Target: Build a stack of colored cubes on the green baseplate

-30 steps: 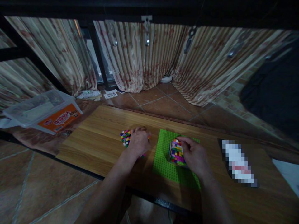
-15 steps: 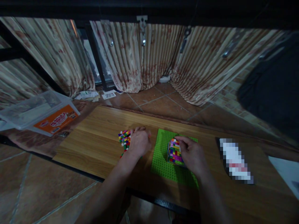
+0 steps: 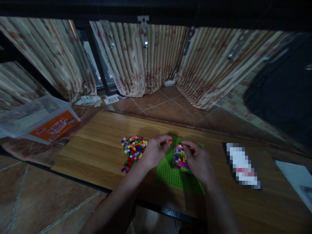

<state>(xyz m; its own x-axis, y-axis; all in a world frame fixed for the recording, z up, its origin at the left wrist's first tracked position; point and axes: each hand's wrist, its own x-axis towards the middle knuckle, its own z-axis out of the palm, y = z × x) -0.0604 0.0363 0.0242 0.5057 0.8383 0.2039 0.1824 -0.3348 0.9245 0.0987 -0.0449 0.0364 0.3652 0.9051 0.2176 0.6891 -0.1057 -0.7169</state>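
Note:
My left hand [image 3: 157, 151] pinches a small orange toy brick [image 3: 170, 142] between thumb and fingertips, above the left edge of the green baseplate [image 3: 168, 175]. A multicoloured block of small toy bricks [image 3: 179, 158] stands on the baseplate. My right hand [image 3: 198, 159] is closed at the block's top right, thumb and forefinger at its upper edge, and covers its right side. A loose pile of coloured toy bricks [image 3: 134, 152] lies on the wooden table, left of the baseplate and partly behind my left hand.
A clear plastic box [image 3: 46, 104] with an orange label stands past the table's left end. A dark item with a blurred-out face [image 3: 243, 165] lies right of the baseplate, and a white sheet [image 3: 294, 178] is at the far right. Striped curtains [image 3: 158, 58] hang behind the table [image 3: 92, 146].
My left hand has moved right from the brick pile to the baseplate, carrying an orange brick and uncovering more of the pile. The right hand stays at the block. The view has shifted slightly.

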